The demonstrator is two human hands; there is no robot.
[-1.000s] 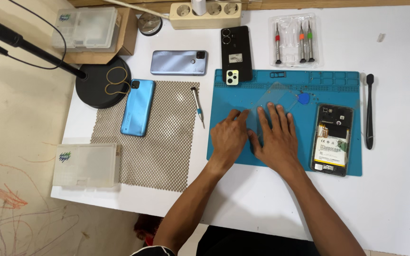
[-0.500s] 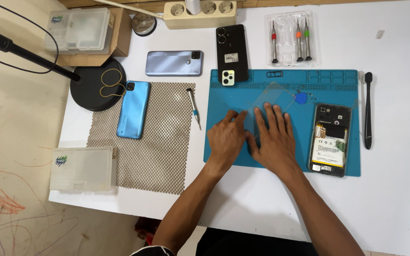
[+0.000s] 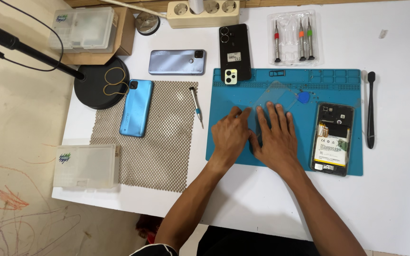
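Both hands flat on the blue work mat, side by side near its middle. Left hand palm down, fingers stretched and close together, grip open and closed on nothing. Right hand likewise spread flat, grip open, fingertips resting on the near edge of a clear transparent sheet lying on the mat; thumbs of both hands nearly touching. Just beyond the sheet, a small blue pick. To the right of the right hand, on the same mat, an opened phone with back cover off and battery exposed. Off the mat's right edge, a black brush on the white counter. Across the mat's far edge, a black phone face down. Left of the mat, a screwdriver beside a mesh pad carrying a blue phone.
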